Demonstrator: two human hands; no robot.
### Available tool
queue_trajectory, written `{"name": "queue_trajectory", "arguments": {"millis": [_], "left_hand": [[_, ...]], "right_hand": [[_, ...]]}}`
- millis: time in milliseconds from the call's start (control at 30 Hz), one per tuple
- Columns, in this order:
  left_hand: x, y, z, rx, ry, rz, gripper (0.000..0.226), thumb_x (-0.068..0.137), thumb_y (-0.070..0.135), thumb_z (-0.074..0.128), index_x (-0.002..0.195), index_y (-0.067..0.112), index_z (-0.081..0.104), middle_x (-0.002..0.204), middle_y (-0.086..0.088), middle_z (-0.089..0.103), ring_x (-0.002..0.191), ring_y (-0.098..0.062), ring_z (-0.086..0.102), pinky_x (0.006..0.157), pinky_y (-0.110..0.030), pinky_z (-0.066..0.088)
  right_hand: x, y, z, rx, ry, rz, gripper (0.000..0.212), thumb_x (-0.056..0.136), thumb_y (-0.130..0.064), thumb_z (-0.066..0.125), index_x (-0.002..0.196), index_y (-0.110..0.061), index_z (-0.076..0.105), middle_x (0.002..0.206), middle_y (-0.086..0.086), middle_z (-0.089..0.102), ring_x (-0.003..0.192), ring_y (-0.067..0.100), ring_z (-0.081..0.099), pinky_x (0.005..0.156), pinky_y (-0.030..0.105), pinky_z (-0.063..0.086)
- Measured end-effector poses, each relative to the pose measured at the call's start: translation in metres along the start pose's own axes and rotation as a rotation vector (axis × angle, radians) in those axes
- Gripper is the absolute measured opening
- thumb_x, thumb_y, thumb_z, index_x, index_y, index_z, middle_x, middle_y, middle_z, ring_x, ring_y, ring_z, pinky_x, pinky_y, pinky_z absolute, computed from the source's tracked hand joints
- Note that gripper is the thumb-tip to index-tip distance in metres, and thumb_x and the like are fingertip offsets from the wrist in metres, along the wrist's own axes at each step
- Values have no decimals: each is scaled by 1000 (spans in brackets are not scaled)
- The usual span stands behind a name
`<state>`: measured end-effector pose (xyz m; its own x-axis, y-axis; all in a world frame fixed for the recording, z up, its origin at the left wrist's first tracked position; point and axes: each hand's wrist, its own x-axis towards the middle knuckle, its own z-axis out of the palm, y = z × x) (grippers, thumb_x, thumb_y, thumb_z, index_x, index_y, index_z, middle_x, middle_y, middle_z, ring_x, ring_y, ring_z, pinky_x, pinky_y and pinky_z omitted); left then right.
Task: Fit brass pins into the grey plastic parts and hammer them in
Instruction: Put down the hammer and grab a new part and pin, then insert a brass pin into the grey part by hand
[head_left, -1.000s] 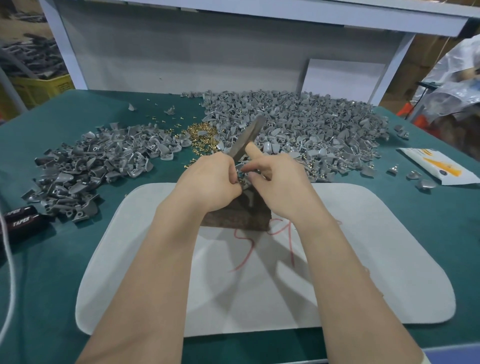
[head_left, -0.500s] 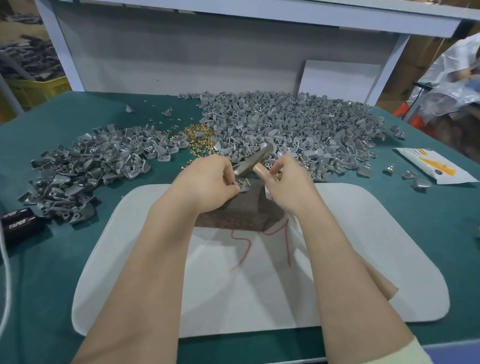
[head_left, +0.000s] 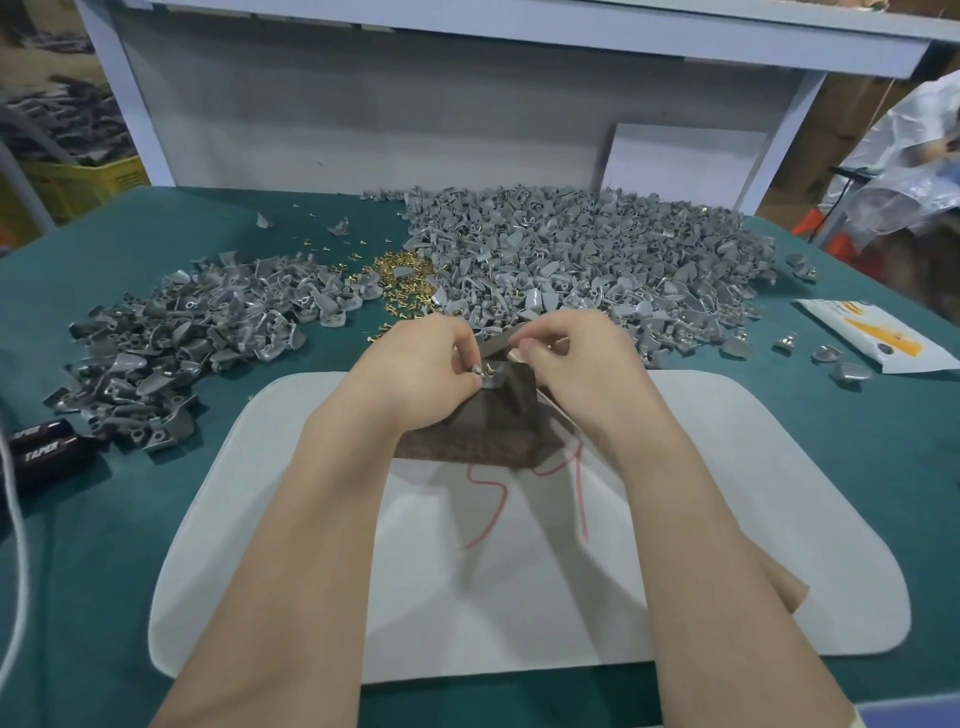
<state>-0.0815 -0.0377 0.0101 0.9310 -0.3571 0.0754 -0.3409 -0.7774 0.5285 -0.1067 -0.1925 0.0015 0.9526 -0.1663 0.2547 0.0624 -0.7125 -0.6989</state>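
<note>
One grey part (head_left: 488, 383) sits on the block (head_left: 467, 441), pinched in my left fingers (head_left: 464, 358); my right fingers (head_left: 531, 349) grip the hammer (head_left: 496, 345), head just beyond it.

We look over a green-topped desk (head_left: 156, 519) w/ a grey back panel (head_left: 363, 114) along its far edge, set in a white frame (head_left: 132, 104) under a white shelf (head_left: 519, 34). White board (head_left: 685, 161) leans at the far right corner. Beyond the left edge, a yellow crate (head_left: 83, 182); beyond the right, clear plastic sheeting (head_left: 909, 171). Light even, shadows soft.
</note>
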Motion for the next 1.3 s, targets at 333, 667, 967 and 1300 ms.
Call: {"name": "queue_trajectory", "arguments": {"millis": [333, 667, 967, 1300], "left_hand": [[-1, 2, -1, 18, -10, 9, 6, 87, 22, 63, 85, 25, 58, 84, 7, 57, 88, -19, 55, 84, -33, 49], [-1, 1, -1, 7, -4, 9, 6, 87, 22, 64, 85, 23, 59, 76, 13, 53, 86, -17, 55, 81, -30, 47], [0, 1, -2, -12, -1, 5, 7, 87, 26, 65, 84, 23, 59, 73, 16, 53, 86, -18, 56, 81, -31, 50], [0, 3, -1, -5, 3, -4, 17, 86, 26, 65, 73, 27, 54, 74, 11, 55, 87, -20, 58, 82, -33, 50]], "right_hand": [[-2, -8, 6, -56, -159, -81, 19, 87, -15, 59, 88, -26, 74, 61, -18, 57, 59, -5, 49, 53, 2, 33], [-4, -10, 6, -80, -168, -87, 19, 85, -12, 59, 86, -27, 71, 76, -7, 65, 75, 12, 57, 72, 25, 46], [-9, -15, 10, -258, -70, -204, 9, 84, -15, 59, 89, -16, 67, 76, -1, 55, 79, 22, 55, 73, 33, 47], [-10, -17, 11, -306, -83, -234, 2, 86, -19, 59, 85, -17, 59, 81, -1, 50, 87, 28, 55, 74, 36, 43]]}}
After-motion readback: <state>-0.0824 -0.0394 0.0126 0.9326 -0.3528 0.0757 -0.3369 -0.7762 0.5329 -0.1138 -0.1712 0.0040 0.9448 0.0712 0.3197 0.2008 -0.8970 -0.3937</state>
